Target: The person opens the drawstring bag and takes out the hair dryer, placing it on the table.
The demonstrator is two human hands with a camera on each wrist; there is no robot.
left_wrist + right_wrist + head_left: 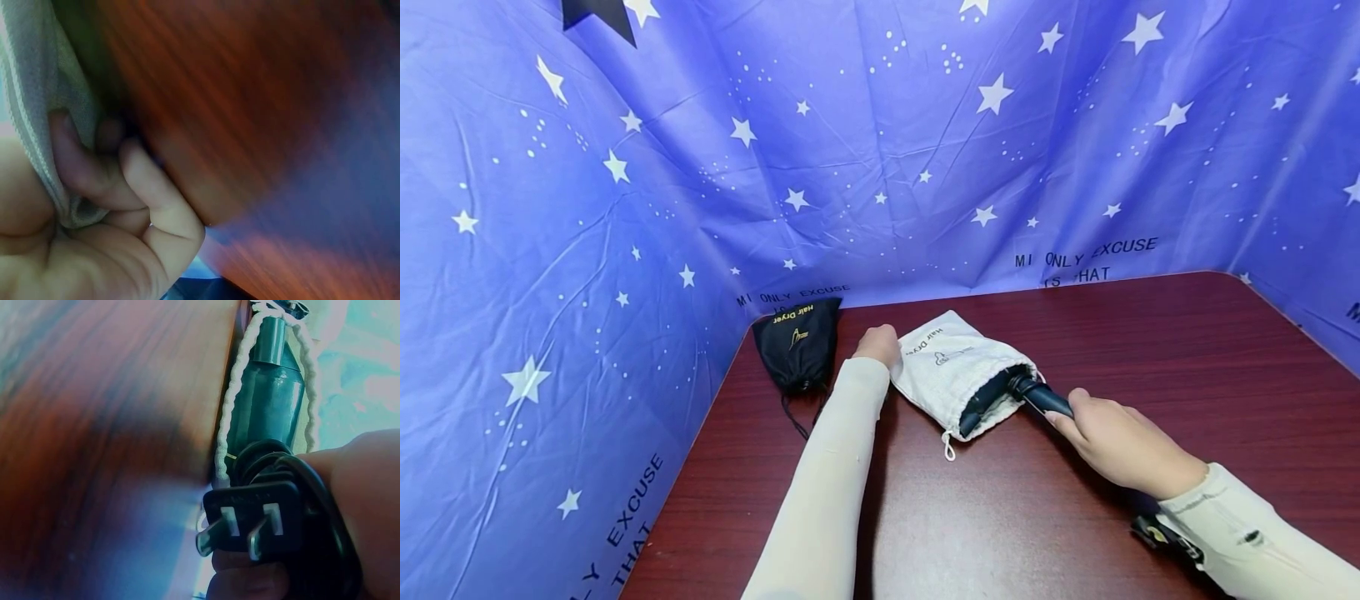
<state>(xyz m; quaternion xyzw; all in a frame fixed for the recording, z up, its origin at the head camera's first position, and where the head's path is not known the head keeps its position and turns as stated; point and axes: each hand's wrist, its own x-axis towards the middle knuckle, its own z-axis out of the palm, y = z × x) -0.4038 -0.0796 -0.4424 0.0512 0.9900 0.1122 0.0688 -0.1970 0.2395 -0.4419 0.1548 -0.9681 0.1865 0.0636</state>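
A white drawstring bag [936,358] printed "Hair Dryer" lies on the table with its mouth gaping toward the lower right. My left hand [878,344] holds the bag's left edge, and in the left wrist view the fingers [94,175] curl round the cloth. A dark hair dryer [988,400] is partly inside the bag, its handle sticking out. Around that handle my right hand [1112,437] is wrapped. In the right wrist view a black two-prong plug [253,519] and looped cord sit against the right hand, and the dryer's body shows within the bag's corded rim [225,425].
Left of my left hand, a black drawstring pouch [797,346] with yellow "Hair Dryer" lettering lies at the table's back left corner. The dark red wooden table [970,533] meets a blue star-printed curtain [865,167] behind and at both sides.
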